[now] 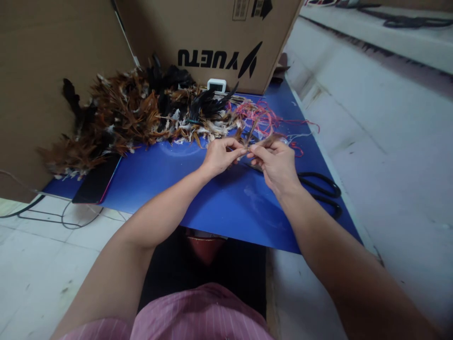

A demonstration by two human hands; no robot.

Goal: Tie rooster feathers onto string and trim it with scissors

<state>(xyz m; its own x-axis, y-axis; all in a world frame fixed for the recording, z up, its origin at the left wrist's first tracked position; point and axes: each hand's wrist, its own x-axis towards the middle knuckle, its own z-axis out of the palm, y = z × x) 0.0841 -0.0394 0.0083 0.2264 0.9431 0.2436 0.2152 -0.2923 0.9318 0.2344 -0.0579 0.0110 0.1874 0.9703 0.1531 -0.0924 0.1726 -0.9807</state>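
Observation:
My left hand (223, 155) and my right hand (278, 160) meet fingertip to fingertip above the blue table (208, 198). Both are closed in a pinch on brown feathers (252, 131), whose tips stick up between and behind the fingers. The quill ends are mostly hidden by my fingertips. Under my right hand and wrist lie scissors (320, 185) with large black handles, partly covered. Just behind the hands is a tangle of pink thread (260, 115).
A long heap of brown, black and white feathers (130, 108) spans the table's back left. A black flat device (97, 184) lies at the left edge. Behind stand a cardboard box (212, 33) and a small white device (216, 85). A white wall (371, 123) borders the right side.

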